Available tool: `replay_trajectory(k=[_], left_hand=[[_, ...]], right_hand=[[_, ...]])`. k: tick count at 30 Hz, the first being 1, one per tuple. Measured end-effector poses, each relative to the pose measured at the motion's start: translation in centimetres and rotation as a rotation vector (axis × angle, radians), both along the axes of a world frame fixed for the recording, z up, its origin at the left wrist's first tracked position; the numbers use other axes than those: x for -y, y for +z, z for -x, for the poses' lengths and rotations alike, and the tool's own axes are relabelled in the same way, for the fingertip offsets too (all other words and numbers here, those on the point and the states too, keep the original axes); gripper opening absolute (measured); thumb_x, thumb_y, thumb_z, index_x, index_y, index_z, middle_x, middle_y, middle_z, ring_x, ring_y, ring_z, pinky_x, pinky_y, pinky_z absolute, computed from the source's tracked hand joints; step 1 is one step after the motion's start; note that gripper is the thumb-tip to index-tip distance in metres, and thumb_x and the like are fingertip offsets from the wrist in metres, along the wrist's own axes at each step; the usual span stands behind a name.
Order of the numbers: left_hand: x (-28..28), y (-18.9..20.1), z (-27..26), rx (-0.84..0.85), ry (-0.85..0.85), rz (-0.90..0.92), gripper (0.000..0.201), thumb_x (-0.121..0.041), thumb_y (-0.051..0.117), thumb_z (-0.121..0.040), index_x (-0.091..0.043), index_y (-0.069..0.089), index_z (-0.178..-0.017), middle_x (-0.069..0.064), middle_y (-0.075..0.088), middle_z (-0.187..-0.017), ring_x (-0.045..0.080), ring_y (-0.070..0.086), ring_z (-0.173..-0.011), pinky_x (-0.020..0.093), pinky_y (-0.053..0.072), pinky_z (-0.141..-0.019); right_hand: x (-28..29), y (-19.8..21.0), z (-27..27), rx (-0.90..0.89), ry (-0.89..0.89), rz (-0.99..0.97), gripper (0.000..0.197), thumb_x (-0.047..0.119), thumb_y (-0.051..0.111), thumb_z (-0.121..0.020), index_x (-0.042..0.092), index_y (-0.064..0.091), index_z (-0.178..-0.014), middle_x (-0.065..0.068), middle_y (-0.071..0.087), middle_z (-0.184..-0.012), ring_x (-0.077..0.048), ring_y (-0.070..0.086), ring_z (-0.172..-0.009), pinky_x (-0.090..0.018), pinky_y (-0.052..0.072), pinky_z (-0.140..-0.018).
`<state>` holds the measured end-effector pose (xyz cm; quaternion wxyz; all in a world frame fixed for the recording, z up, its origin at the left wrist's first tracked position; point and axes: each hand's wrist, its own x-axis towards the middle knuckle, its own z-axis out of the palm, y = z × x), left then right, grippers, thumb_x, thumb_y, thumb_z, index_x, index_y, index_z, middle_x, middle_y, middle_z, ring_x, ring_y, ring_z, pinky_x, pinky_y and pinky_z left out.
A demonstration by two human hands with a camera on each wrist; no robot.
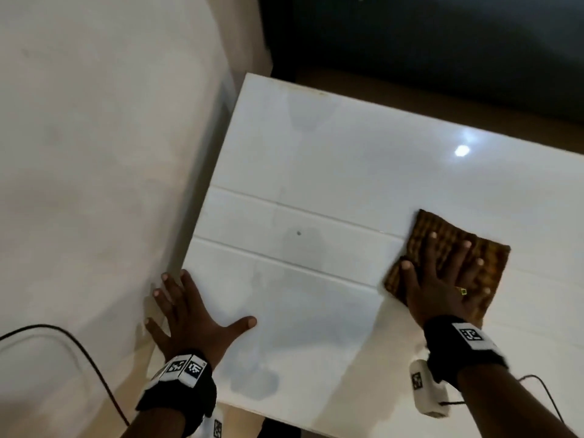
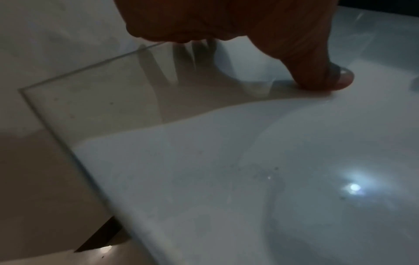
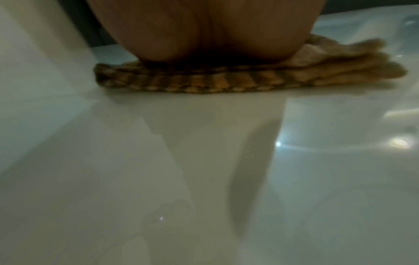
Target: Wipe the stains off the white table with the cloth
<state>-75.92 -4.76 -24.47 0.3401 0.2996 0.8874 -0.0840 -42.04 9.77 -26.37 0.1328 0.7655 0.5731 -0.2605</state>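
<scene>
A folded brown-and-orange patterned cloth (image 1: 448, 257) lies flat on the glossy white table (image 1: 331, 172), toward its right side. My right hand (image 1: 442, 279) presses down on the cloth with fingers spread and straight; in the right wrist view the palm (image 3: 204, 32) sits on the cloth (image 3: 226, 80). My left hand (image 1: 189, 314) rests flat on the table's near left corner, fingers spread over the edge, thumb (image 2: 324, 77) touching the top. A small dark speck (image 1: 299, 233) and faint smudges (image 2: 260, 172) mark the surface left of the cloth.
A beige wall (image 1: 104, 153) runs close along the table's left edge. A black cable (image 1: 79, 346) loops over the floor at the lower left. Dark furniture (image 1: 442, 42) stands beyond the table's far edge. Two seams (image 1: 284, 205) cross the tabletop.
</scene>
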Motion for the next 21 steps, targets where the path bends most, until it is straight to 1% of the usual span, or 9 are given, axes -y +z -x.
replay_trajectory(k=[2, 4, 8, 10, 12, 14, 16, 18, 21], left_hand=[[0.6, -0.5, 0.4, 0.016, 0.005, -0.034, 0.158, -0.104, 0.038, -0.026, -0.033, -0.035, -0.147, -0.005, -0.04, -0.157, 0.022, -0.027, -0.15, 0.067, 0.002, -0.118], [0.8, -1.1, 0.6, 0.007, 0.001, -0.054, 0.161, -0.106, 0.037, -0.024, -0.031, -0.03, -0.15, -0.004, -0.034, -0.16, 0.024, -0.021, -0.152, 0.068, 0.006, -0.116], [0.6, -1.6, 0.6, 0.02, -0.026, -0.025, 0.162, -0.106, 0.03, -0.023, -0.026, -0.023, -0.153, 0.002, -0.024, -0.164, 0.03, -0.01, -0.153, 0.07, 0.018, -0.112], [0.4, -1.4, 0.7, 0.031, -0.024, -0.001, 0.163, -0.104, 0.031, -0.021, -0.026, -0.028, -0.151, 0.002, -0.031, -0.162, 0.03, -0.015, -0.152, 0.069, 0.016, -0.114], [0.3, -1.1, 0.7, 0.056, -0.013, -0.011, 0.162, -0.104, 0.031, -0.021, -0.028, -0.033, -0.149, -0.001, -0.038, -0.159, 0.028, -0.021, -0.151, 0.069, 0.013, -0.115], [0.3, -0.8, 0.8, 0.07, -0.004, -0.018, 0.161, -0.106, 0.029, -0.021, -0.029, -0.037, -0.146, -0.002, -0.045, -0.154, 0.027, -0.027, -0.149, 0.069, 0.008, -0.115], [0.3, -0.6, 0.6, 0.082, 0.01, -0.027, 0.161, -0.107, 0.028, -0.02, -0.029, -0.04, -0.144, -0.003, -0.048, -0.152, 0.027, -0.031, -0.148, 0.068, 0.004, -0.116], [0.3, -0.6, 0.7, 0.091, 0.019, -0.031, 0.163, -0.106, 0.036, -0.023, -0.029, -0.042, -0.143, -0.003, -0.049, -0.151, 0.027, -0.033, -0.147, 0.068, 0.002, -0.116], [0.2, -0.5, 0.8, 0.088, 0.038, -0.039, 0.164, -0.102, 0.045, -0.026, -0.027, -0.043, -0.142, -0.003, -0.05, -0.15, 0.03, -0.031, -0.147, 0.069, 0.002, -0.115]], right_hand=[[0.4, -0.1, 4.1, 0.013, 0.022, -0.034, 0.075, 0.069, 0.026, -0.095, 0.05, -0.021, -0.149, -0.008, -0.03, -0.162, -0.038, -0.022, -0.149, -0.073, 0.001, -0.112], [0.9, -0.3, 10.3, 0.0, 0.198, -0.058, 0.076, 0.068, 0.028, -0.094, 0.048, -0.019, -0.151, -0.013, -0.027, -0.162, -0.043, -0.019, -0.149, -0.073, 0.001, -0.113], [1.2, -0.6, 22.2, -0.139, 0.429, -0.09, 0.076, 0.07, 0.028, -0.093, 0.047, -0.013, -0.153, -0.01, -0.031, -0.161, -0.04, -0.029, -0.146, -0.07, -0.014, -0.11], [0.8, -0.8, 22.7, -0.147, 0.484, -0.08, 0.074, 0.069, 0.025, -0.095, 0.049, -0.016, -0.152, -0.003, -0.033, -0.161, -0.035, -0.031, -0.146, -0.067, -0.017, -0.11], [0.2, -0.7, 19.0, -0.103, 0.505, -0.089, 0.07, 0.068, 0.025, -0.096, 0.052, -0.015, -0.151, 0.004, -0.029, -0.163, -0.028, -0.025, -0.15, -0.063, -0.013, -0.115], [0.0, -0.3, 14.7, -0.033, 0.435, -0.103, 0.069, 0.07, 0.024, -0.094, 0.054, -0.015, -0.149, 0.006, -0.026, -0.163, -0.028, -0.019, -0.152, -0.061, -0.006, -0.118], [0.0, 0.0, 12.4, 0.019, 0.346, -0.052, 0.07, 0.073, 0.018, -0.093, 0.053, -0.018, -0.149, 0.002, -0.03, -0.162, -0.03, -0.021, -0.151, -0.063, -0.003, -0.118], [0.1, 0.1, 13.8, 0.026, 0.284, -0.035, 0.075, 0.074, 0.015, -0.091, 0.048, -0.019, -0.152, -0.005, -0.032, -0.161, -0.035, -0.024, -0.149, -0.067, -0.001, -0.116], [0.3, 0.0, 19.3, 0.02, 0.248, -0.057, 0.082, 0.075, 0.018, -0.091, 0.039, -0.022, -0.153, -0.016, -0.033, -0.159, -0.043, -0.026, -0.146, -0.07, -0.002, -0.114]])
